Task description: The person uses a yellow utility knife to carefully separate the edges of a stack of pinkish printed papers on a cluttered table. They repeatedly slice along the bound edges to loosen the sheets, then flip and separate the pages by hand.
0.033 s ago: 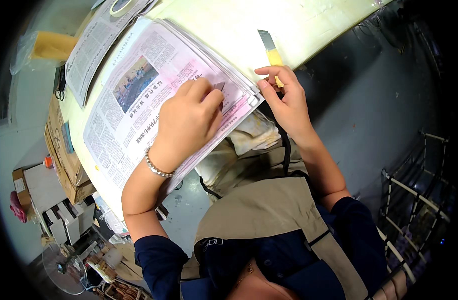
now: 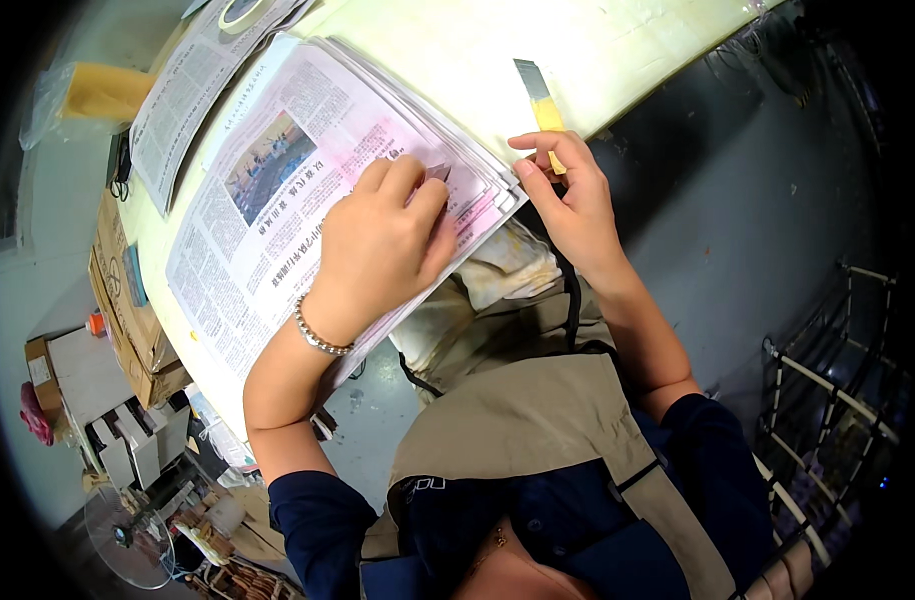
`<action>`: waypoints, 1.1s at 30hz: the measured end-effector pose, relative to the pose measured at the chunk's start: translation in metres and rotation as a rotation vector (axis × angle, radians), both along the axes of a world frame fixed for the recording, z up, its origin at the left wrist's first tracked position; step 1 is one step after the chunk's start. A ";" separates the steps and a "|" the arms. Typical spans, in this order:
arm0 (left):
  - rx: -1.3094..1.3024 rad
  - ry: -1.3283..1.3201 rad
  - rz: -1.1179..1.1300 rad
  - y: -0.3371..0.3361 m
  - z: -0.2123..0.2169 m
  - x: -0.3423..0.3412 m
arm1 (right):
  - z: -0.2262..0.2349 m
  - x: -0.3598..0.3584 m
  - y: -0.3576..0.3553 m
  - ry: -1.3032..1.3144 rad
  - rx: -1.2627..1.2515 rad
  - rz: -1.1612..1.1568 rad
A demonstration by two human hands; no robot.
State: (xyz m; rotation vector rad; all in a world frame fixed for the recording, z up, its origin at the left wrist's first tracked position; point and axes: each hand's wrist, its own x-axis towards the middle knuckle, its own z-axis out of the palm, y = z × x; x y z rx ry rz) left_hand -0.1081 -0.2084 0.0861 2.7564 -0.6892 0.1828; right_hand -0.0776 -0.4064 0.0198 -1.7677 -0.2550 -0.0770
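My left hand (image 2: pixel 383 240), with a beaded bracelet at the wrist, rests on a stack of newspaper sheets (image 2: pixel 248 255). Its fingers are curled and closed. A small dark grey tip (image 2: pixel 439 173) shows by the fingertips; the rest is hidden, so I cannot make out what it is. Just past the stack's right corner is my right hand (image 2: pixel 578 205), thumb and forefinger apart with a gap between them. Behind those fingers lies a flat tool with a yellow handle and grey end (image 2: pixel 544 108) on the pale table (image 2: pixel 428 40), its lower part partly covered by them.
At the table's far left, another newspaper (image 2: pixel 183 125) lies with a roll of tape (image 2: pixel 240 14) on it. A yellow-brown packet (image 2: pixel 103 92) sits beyond. Cardboard boxes (image 2: pixel 123 300) and a fan (image 2: pixel 128 535) stand left; a metal rack (image 2: pixel 838 390) stands right.
My left hand has shifted very slightly to the right over the newspaper. My right hand and the yellow-handled tool look unmoved.
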 end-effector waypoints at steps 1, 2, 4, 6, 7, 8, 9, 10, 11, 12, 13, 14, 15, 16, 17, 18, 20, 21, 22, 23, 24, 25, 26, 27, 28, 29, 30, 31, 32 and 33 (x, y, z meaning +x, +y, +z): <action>0.022 -0.044 0.006 -0.005 -0.002 -0.002 | 0.000 0.000 0.001 -0.001 -0.013 0.002; 0.025 -0.011 0.029 -0.007 -0.002 -0.004 | 0.001 0.000 0.000 -0.002 -0.016 0.002; -0.010 -0.021 0.009 -0.005 -0.005 -0.003 | 0.001 0.000 0.000 -0.005 -0.023 0.003; -0.038 -0.008 -0.005 -0.001 -0.005 0.000 | 0.001 0.000 0.000 -0.005 -0.025 0.003; -0.048 0.012 -0.009 0.001 -0.004 0.001 | 0.002 0.000 0.000 -0.006 -0.026 0.003; -0.059 0.031 -0.014 0.002 -0.004 0.002 | 0.001 0.000 0.000 -0.008 -0.026 0.005; -0.050 0.015 -0.010 0.001 -0.004 0.002 | 0.001 0.000 0.000 -0.010 -0.026 0.007; -0.040 -0.001 -0.006 -0.003 -0.004 0.000 | 0.000 0.000 0.000 -0.012 -0.027 0.009; -0.032 -0.017 -0.001 -0.006 -0.004 -0.002 | 0.000 0.000 0.000 -0.010 -0.026 0.009; 0.024 -0.028 0.015 -0.009 -0.004 -0.004 | 0.001 0.000 0.001 -0.007 -0.026 0.009; 0.031 -0.048 0.013 -0.011 -0.007 -0.004 | 0.001 0.000 0.001 -0.005 -0.025 0.010; 0.038 -0.069 0.012 -0.012 -0.012 -0.006 | 0.000 0.000 0.001 -0.001 -0.024 0.005; 0.045 -0.090 0.011 -0.012 -0.016 -0.007 | 0.000 0.000 0.001 0.003 -0.023 0.001; -0.022 -0.118 0.013 -0.010 -0.017 -0.006 | -0.001 0.000 0.001 0.006 -0.022 -0.003; -0.058 -0.096 0.012 -0.005 -0.017 -0.003 | -0.002 0.000 0.001 0.006 -0.021 -0.009; -0.093 -0.073 0.010 0.001 -0.015 0.001 | -0.003 0.000 0.001 0.006 -0.019 -0.014; -0.172 0.003 0.041 0.006 -0.010 0.005 | -0.004 -0.001 0.001 0.011 -0.017 -0.019; -0.214 0.049 0.052 0.008 -0.007 0.006 | -0.003 -0.001 0.001 0.016 -0.017 -0.019; -0.257 0.094 0.063 0.010 -0.005 0.008 | -0.003 0.000 0.002 0.021 -0.017 -0.019; -0.303 0.140 0.074 0.012 -0.004 0.009 | -0.002 0.000 0.002 0.021 -0.016 -0.016; -0.366 0.197 0.096 0.016 -0.006 0.011 | -0.001 0.000 0.003 0.022 -0.016 -0.014; -0.383 0.203 0.102 0.018 -0.007 0.013 | -0.001 0.000 0.003 0.023 -0.015 -0.012; -0.401 0.210 0.105 0.019 -0.007 0.016 | -0.002 0.000 0.003 0.027 -0.012 -0.013; -0.419 0.217 0.108 0.020 -0.008 0.018 | -0.004 0.001 0.003 0.031 -0.008 -0.014; -0.427 0.250 0.121 0.021 -0.006 0.019 | -0.005 0.001 0.003 0.034 -0.005 -0.015; -0.437 0.263 0.124 0.023 -0.007 0.020 | -0.004 0.001 0.003 0.003 -0.008 -0.004; -0.448 0.276 0.127 0.024 -0.007 0.021 | -0.003 0.000 0.004 -0.029 -0.010 0.007; -0.459 0.289 0.129 0.024 -0.007 0.022 | -0.001 0.000 0.005 -0.061 -0.013 0.017; -0.416 0.254 0.097 0.023 -0.007 0.021 | 0.001 0.000 0.006 -0.074 -0.026 0.022; -0.373 0.220 0.064 0.022 -0.005 0.019 | 0.004 0.000 0.007 -0.088 -0.038 0.026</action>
